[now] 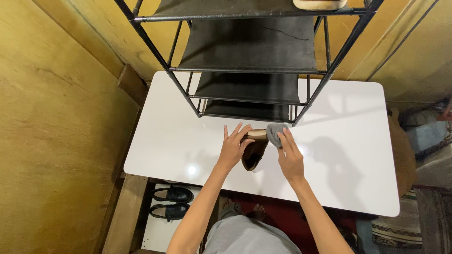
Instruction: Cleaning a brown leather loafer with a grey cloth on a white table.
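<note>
Wiping a brown shoe (253,149) on the white table (358,155), just before the black rack (249,61): left hand (233,148) steadying it with fingers spread, right hand (289,155) pinching a grey cloth (274,129) (pressed at the sole). Next, probably turning the shoe, keeping hold.

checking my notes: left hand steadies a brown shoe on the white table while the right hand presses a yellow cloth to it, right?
Not quite: the cloth under the right hand is grey, not yellow, as the head view shows. The left hand does steady the brown shoe on the white table.
</note>
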